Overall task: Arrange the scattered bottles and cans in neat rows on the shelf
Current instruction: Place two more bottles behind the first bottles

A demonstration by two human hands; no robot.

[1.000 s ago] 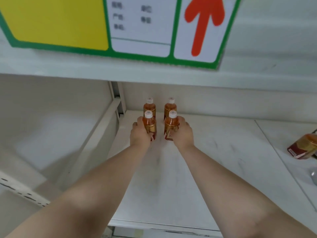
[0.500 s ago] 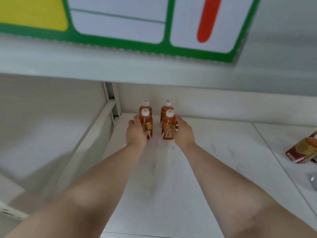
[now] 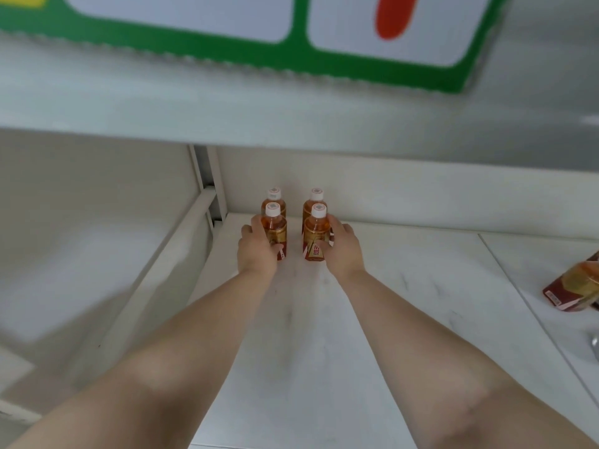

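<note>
White shelf (image 3: 308, 367), two rows begun far left. Left hand (image 3: 257, 251) grips the near-left bottle (image 3: 276, 226), right hand (image 3: 343, 251) the near-right bottle (image 3: 316, 233), before two far bottles (image 3: 274, 197). A toppled bottle (image 3: 573, 286), perhaps more, lies unsorted right.

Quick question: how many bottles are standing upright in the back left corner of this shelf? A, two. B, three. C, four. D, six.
C: four white-capped bottles stand two by two: the back left bottle and back right bottle, then the front left bottle gripped by the left hand and the front right bottle gripped by the right hand.
</note>
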